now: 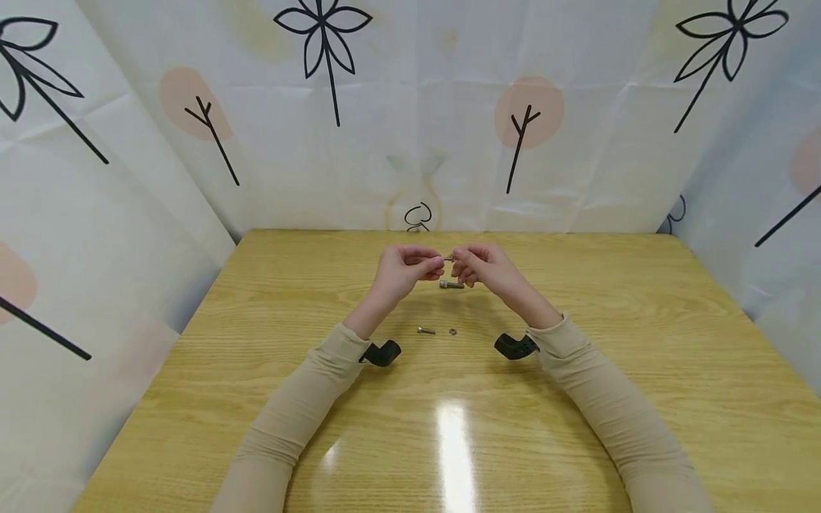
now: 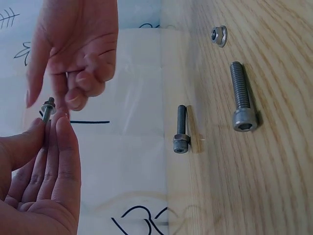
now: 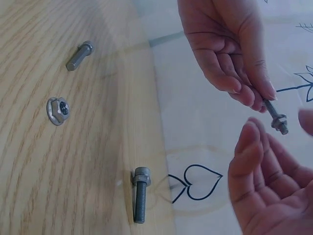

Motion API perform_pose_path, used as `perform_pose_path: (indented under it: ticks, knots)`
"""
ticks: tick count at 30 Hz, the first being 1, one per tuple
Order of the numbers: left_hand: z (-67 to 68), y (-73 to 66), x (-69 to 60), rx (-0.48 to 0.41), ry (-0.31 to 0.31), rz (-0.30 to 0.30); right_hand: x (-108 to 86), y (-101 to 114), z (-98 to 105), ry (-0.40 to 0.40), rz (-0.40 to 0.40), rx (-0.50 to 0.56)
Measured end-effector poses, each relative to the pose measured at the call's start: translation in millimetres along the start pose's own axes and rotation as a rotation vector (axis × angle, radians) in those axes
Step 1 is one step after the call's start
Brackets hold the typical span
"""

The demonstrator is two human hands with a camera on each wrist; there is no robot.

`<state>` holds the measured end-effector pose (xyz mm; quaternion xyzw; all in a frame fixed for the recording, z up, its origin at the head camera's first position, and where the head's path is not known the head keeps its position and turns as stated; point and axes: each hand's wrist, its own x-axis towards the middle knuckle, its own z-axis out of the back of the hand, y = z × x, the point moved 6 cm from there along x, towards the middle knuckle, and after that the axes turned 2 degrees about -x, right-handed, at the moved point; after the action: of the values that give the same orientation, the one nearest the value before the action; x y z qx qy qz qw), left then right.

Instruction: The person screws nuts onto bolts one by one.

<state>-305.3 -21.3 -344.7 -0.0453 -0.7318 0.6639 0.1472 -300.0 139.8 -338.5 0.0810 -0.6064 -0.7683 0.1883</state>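
Hand, left (image 1: 403,269): is pinching the held bolt (image 3: 272,108) between thumb and fingertips.
Near bolt (image 2: 239,90): is lying on the table (image 1: 288,285), toward 7 o'clock from the held bolt.
Held bolt: is pointing its free end toward 3 o'clock, above the table, a nut (image 3: 278,121) sitting near that end.
Far bolt (image 2: 181,120): is lying at 6 o'clock, another nut (image 2: 181,138) sitting against its head.
Loose nut (image 3: 58,111): is resting at 3 o'clock from the near bolt.
Hand, right (image 1: 490,269): is standing at 3 o'clock, thumb and fingers parted beside the held bolt's end, gripping nothing.
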Motion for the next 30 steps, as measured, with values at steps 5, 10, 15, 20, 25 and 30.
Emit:
perform_pose_path:
  ticks: [5, 10, 15, 20, 25, 30]
  knots:
    - [1.9, 2.1, 0.0, 0.001, -0.005, -0.01, -1.5, 2.6, -0.8, -0.001, 0.027, 0.015]
    - [0.9, 1.6, -0.9, 0.004, 0.004, -0.012, 0.2, 0.9, -3.2, 0.002, 0.0, -0.036]
    - [0.4, 1.6, 0.3, -0.004, -0.003, -0.009, 0.4, -0.8, -2.7, 0.005, -0.031, 0.019]
    - [1.3, -1.2, -0.2, -0.02, -0.004, -0.012, -0.3, 3.9, -0.6, -0.003, 0.031, 0.039]
    - [2.1, -2.6, -1.1, -0.005, -0.009, 0.0, 2.1, 4.0, -2.5, -0.015, 0.026, -0.02]
    - [2.2, -2.6, -2.0, 0.002, -0.005, 0.001, 1.9, 0.6, -3.7, 0.001, -0.03, 0.022]
